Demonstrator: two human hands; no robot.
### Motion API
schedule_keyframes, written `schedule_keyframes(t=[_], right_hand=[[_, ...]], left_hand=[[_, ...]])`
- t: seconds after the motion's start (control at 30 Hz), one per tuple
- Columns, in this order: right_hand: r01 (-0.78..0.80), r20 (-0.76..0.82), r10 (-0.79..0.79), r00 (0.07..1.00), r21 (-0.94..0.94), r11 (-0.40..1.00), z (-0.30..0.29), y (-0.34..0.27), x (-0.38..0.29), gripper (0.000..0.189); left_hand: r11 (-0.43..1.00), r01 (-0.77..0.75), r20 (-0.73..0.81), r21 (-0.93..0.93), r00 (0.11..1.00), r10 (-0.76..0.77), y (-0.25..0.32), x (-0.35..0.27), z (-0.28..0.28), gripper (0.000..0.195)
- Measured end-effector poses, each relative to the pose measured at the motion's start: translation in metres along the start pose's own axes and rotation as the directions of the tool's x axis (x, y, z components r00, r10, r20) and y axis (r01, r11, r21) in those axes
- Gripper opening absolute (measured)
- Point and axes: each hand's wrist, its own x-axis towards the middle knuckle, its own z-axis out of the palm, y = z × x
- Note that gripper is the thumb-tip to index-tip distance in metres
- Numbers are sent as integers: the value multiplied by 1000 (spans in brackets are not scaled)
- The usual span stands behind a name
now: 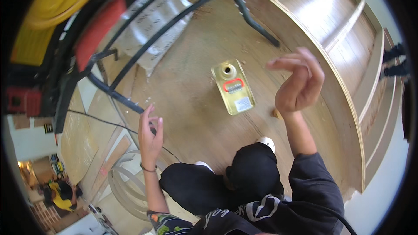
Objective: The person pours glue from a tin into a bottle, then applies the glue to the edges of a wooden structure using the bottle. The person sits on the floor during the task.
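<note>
A rectangular yellow metal can (pixel 233 87) with a round open spout and a red handle on its top stands on the wooden floor (pixel 196 117) before my knees. Raised to the right of the can is my right hand (pixel 298 81), its fingers loosely curled and apart, with nothing seen in it. My left hand (pixel 152 133) is at the left, close to the end of a dark metal tube of a frame; its fingers are spread and hold nothing that I can see. A small dark round thing shows behind its fingers. Neither hand touches the can.
A dark tubular metal frame (pixel 169 27) arches over a printed white sack (pixel 156 32). Curved plywood framing (pixel 326 52) runs along the right. At left lie wooden sheets (pixel 78 137), a black cable (pixel 107 122) and coiled strips (pixel 125 189). Another person (pixel 62 194) is at far lower left.
</note>
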Motion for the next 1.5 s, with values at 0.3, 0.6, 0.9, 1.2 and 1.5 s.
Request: schedule_keyframes(t=[0.3, 0.6, 0.9, 1.2, 1.5], right_hand=[[-667, 7, 686, 727, -229, 709, 51, -21, -281, 130], [-809, -196, 786, 586, -193, 555, 45, 47, -184, 108], [-388, 84, 492, 866, -508, 769, -105, 10, -55, 114], [27, 342, 586, 734, -878, 478, -243, -64, -29, 102], [245, 398, 625, 672, -915, 320, -238, -80, -6, 104]], left_hand=[[943, 299, 631, -144, 762, -145, -10, 89, 177, 74], [923, -385, 575, -12, 752, 322, -32, -10, 217, 40], [561, -628, 430, -539, 368, 824, 79, -14, 404, 71], [671, -305, 231, -675, 777, 586, 82, -11, 386, 29], [750, -464, 92, -473, 820, 565, 127, 62, 305, 20]])
